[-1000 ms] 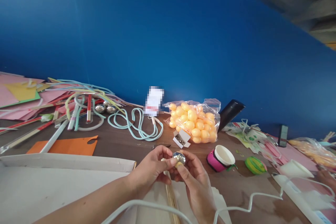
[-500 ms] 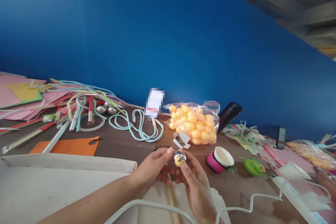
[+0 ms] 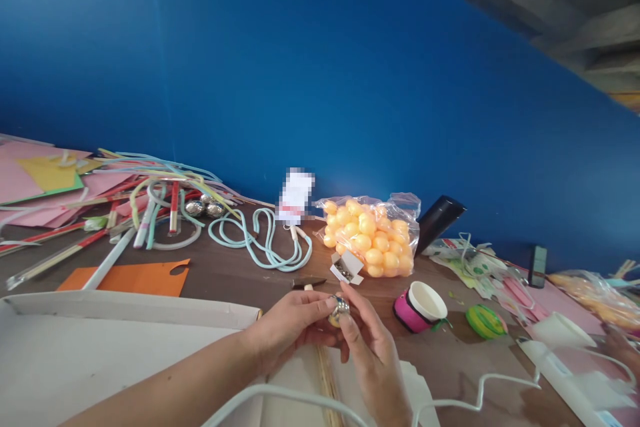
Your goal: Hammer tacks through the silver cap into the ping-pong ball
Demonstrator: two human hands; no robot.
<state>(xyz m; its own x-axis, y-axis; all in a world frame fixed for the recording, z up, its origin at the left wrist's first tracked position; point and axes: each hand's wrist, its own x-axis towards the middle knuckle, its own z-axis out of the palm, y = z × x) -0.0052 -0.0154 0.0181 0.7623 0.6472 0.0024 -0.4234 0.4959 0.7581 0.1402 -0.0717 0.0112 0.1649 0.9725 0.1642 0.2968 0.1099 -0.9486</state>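
A small shiny silver ball (image 3: pixel 339 311) sits between my two hands, low in the middle of the view. My left hand (image 3: pixel 293 320) pinches it from the left, thumb on top. From the right, my right hand (image 3: pixel 374 353) presses its thumb against the ball, with the index finger stretched above it. Under the hands runs a pale wooden stick (image 3: pixel 327 383) lying over cardboard. Just beyond the fingers are a small knife (image 3: pixel 309 281) and a small open white box (image 3: pixel 346 267) of tiny metal pieces.
A clear bag of orange balls (image 3: pixel 373 237) lies behind. To the right stand a paper cup in a pink sleeve (image 3: pixel 417 307) and a green tape roll (image 3: pixel 485 321). A white cardboard tray (image 3: pixel 125 347), blue cord (image 3: pixel 270 253) and more silver balls (image 3: pixel 205 206) are leftward. A white cable crosses in front.
The silver ball has turned and shifted slightly down and left in my fingers. My right index finger has lifted and straightened. The knife behind the hands shows more.
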